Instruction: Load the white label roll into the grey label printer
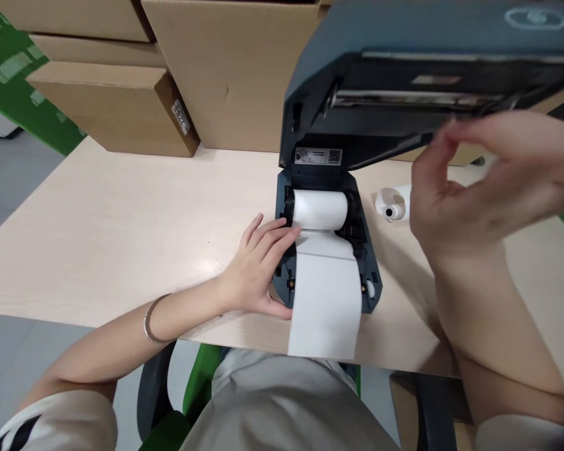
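A dark grey label printer (373,294) stands at the table's front edge with its lid (338,69) swung up. A white label roll (320,210) sits in the base, and its label strip (326,300) runs forward over the front edge. My left hand (258,269) rests against the printer's left side, fingers spread over the rim near the roll and thumb at the front corner. Up under the raised lid is my right hand (479,175), slightly blurred. Its thumb and fingers are pinched together close to the metal bar (413,98); whatever lies between them is hidden.
Several cardboard boxes (235,75) line the back of the table (122,225), one flat box (108,113) leaning at the left. Another white roll (392,203) lies right of the printer, partly behind my right hand. A chair armrest (153,388) is below the table edge.
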Action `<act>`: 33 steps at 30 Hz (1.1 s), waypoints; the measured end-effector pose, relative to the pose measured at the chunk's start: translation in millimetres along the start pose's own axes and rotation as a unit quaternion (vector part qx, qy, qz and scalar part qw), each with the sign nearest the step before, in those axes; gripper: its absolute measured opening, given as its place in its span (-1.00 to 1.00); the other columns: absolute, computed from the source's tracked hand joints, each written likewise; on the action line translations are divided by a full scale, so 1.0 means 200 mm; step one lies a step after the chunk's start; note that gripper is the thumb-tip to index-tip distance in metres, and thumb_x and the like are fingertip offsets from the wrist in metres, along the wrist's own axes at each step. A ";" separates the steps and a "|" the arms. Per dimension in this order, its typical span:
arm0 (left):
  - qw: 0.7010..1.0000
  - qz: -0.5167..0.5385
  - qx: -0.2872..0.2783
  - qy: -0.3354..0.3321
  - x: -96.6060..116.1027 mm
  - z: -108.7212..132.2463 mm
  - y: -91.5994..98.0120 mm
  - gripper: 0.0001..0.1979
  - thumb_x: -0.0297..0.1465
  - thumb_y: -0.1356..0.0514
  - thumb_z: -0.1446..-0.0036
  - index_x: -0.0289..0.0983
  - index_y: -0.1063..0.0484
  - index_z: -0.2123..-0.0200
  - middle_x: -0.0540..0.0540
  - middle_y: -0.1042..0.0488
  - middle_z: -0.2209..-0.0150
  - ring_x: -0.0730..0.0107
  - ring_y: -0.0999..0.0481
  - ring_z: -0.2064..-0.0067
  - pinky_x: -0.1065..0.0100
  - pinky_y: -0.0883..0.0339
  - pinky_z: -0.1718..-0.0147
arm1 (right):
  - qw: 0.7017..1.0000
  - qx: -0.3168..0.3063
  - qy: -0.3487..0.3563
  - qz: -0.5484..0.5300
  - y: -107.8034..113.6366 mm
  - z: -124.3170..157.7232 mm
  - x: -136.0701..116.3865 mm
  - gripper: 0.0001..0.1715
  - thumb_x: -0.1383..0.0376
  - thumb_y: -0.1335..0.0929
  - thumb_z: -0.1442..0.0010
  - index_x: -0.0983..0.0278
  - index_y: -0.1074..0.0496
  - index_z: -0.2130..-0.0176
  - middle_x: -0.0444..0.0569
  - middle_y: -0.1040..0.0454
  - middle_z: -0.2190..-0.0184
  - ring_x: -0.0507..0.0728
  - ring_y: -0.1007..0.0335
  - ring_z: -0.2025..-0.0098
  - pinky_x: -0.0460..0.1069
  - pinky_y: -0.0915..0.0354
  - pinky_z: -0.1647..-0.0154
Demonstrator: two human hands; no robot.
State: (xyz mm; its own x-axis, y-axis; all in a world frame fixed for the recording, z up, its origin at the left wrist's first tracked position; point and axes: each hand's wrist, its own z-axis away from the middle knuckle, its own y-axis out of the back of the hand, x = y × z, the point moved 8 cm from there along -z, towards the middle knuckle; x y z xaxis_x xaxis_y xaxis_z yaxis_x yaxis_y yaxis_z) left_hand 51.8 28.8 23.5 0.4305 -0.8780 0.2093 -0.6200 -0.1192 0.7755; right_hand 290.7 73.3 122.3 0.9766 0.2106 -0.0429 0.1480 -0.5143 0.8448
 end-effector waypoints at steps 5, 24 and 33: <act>0.999 -0.027 -0.003 -0.019 0.02 -0.01 0.02 0.17 0.44 0.07 -0.25 -0.40 -0.11 -0.53 -0.35 -0.57 -0.22 -0.19 -0.44 -0.39 -0.14 0.09 -0.56 | 0.981 0.133 -0.070 0.121 0.08 -0.03 0.00 -0.13 -0.05 -0.30 -0.45 0.04 -0.11 -0.60 0.38 -0.14 -0.50 0.84 -0.06 -0.52 0.70 0.06 -0.45; 0.988 -0.153 -0.022 -0.020 0.08 -0.03 0.06 0.11 0.39 0.18 -0.32 -0.33 -0.13 -0.57 -0.28 -0.59 -0.26 -0.25 -0.39 -0.44 -0.07 0.18 -0.55 | 1.000 -0.026 -0.014 -0.001 -0.22 -0.19 -0.10 -0.48 0.16 -0.26 -0.47 0.30 -0.50 -0.27 0.24 -0.28 -0.47 0.47 -0.04 -0.59 0.40 -0.09 -0.55; 0.987 -0.160 0.024 -0.016 0.07 -0.01 0.06 0.26 0.51 0.20 -0.20 -0.32 0.03 -0.62 -0.25 -0.66 -0.11 -0.07 -0.46 0.04 -0.06 -0.08 -0.30 | 0.943 -0.240 0.208 -0.101 -0.42 -0.04 -0.33 -0.20 0.07 -0.36 -0.35 0.33 -0.35 -0.44 0.19 -0.46 -0.37 0.39 -0.47 -0.33 0.30 -0.44 -0.30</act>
State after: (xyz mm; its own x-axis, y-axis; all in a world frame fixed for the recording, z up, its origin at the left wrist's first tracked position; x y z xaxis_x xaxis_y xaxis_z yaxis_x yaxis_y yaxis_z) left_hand 51.9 16.7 36.8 0.5881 -0.8064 -0.0619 -0.4860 -0.4135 0.7699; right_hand 211.9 108.8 58.0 0.7760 0.6226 -0.1010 0.1399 -0.0137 0.9901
